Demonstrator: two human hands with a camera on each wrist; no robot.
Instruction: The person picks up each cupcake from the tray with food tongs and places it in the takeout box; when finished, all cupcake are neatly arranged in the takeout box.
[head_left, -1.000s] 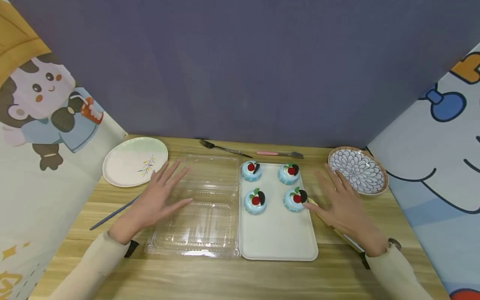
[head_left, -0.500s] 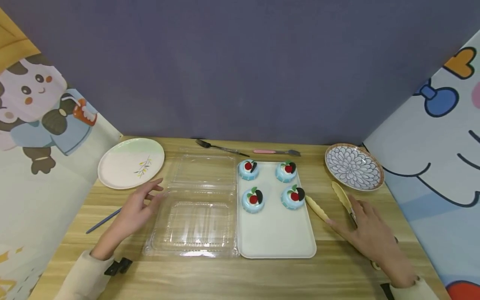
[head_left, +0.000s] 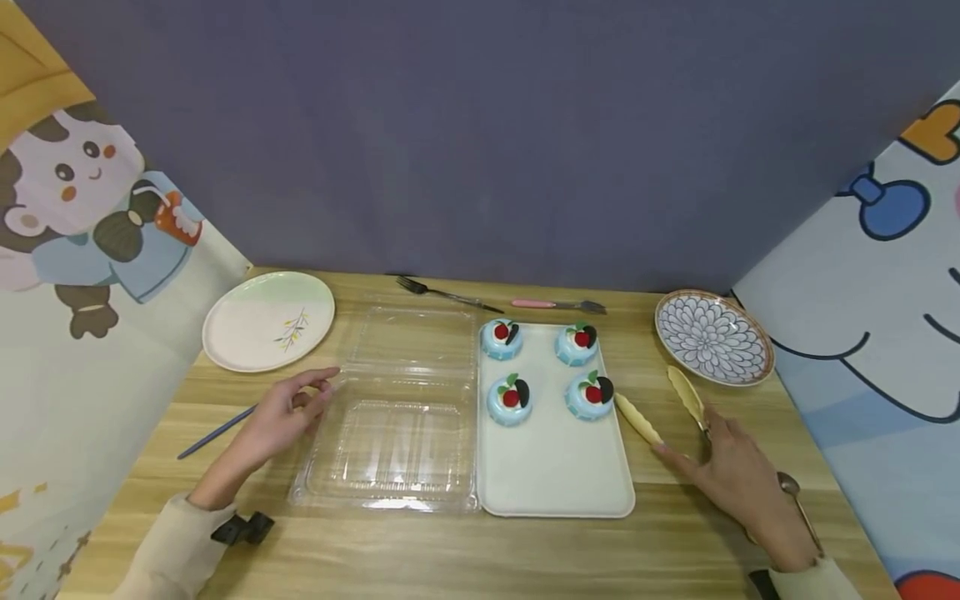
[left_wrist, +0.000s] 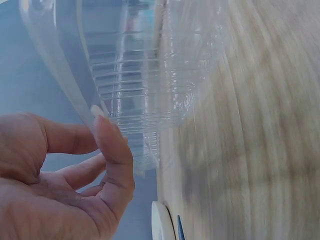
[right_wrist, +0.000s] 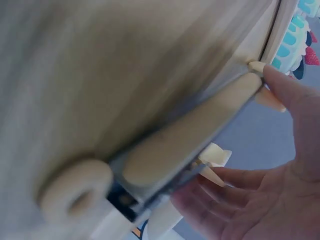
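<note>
In the head view, my left hand [head_left: 279,421] is at the left edge of an open clear plastic clamshell container [head_left: 390,446]. The left wrist view shows thumb and index finger pinching the rim of that container [left_wrist: 130,75]. On the right, my right hand [head_left: 738,479] holds spread tongs [head_left: 637,419] with cream-coloured tips, thumb on one arm and fingers on the other. In the right wrist view the tongs [right_wrist: 195,132] lie along the tabletop under the hand. Between the hands, a white tray [head_left: 555,475] carries several blue cupcakes [head_left: 510,402] with cherry and cookie toppings, all toward its far half.
An oval plate [head_left: 255,325] stands back left, above a blue stick-like utensil [head_left: 217,432]. A fork [head_left: 442,294] and a pink-handled knife [head_left: 558,306] lie along the back wall. A patterned bowl [head_left: 712,337] is back right, and a spoon [head_left: 790,485] lies by the right wrist.
Both hands, first spread and raised, have come down and apart. The left has closed on the container's rim; the right has moved back toward me and taken hold of the tongs.
</note>
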